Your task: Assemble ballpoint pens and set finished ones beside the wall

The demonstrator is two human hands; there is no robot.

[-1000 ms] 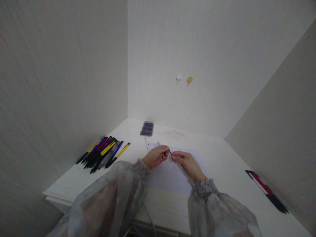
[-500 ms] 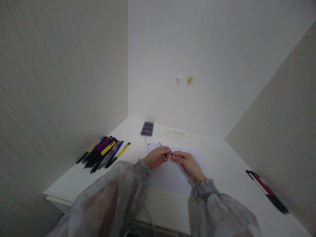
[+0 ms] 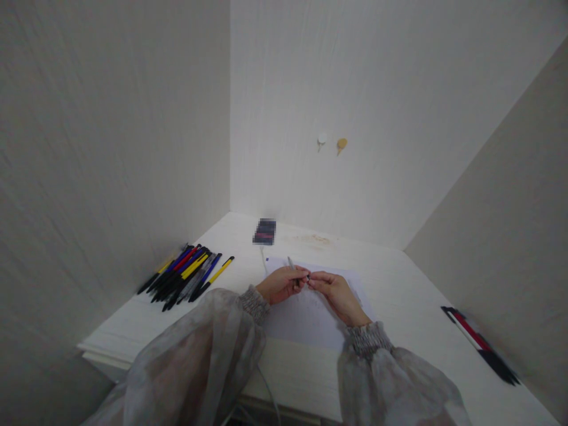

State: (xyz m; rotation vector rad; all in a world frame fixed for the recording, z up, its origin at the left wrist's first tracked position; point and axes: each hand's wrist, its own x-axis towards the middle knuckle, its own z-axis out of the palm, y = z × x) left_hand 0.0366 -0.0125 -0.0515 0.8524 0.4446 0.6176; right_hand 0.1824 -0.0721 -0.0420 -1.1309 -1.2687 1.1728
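Over a white sheet of paper [image 3: 302,322], my two hands meet fingertip to fingertip. My left hand [image 3: 283,284] is closed around a pen [image 3: 290,262] whose pale grey end sticks up past the thumb. My right hand [image 3: 336,293] pinches a small dark piece [image 3: 309,277] between thumb and forefinger, right at the left fingertips. Whether that piece is joined to the pen cannot be made out. Both wrists come out of loose grey, sheer sleeves.
A pile of pens [image 3: 186,275] in yellow, blue, red, black and clear lies on the left. More pens [image 3: 481,346] lie along the right wall. A blurred dark object [image 3: 265,232] with a cable is at the back. Two hooks [image 3: 341,144] hang on the wall.
The visible end of the pen in my left hand has shifted slightly and stands a little more upright. My fingertips have moved very slightly; everything else stays put.
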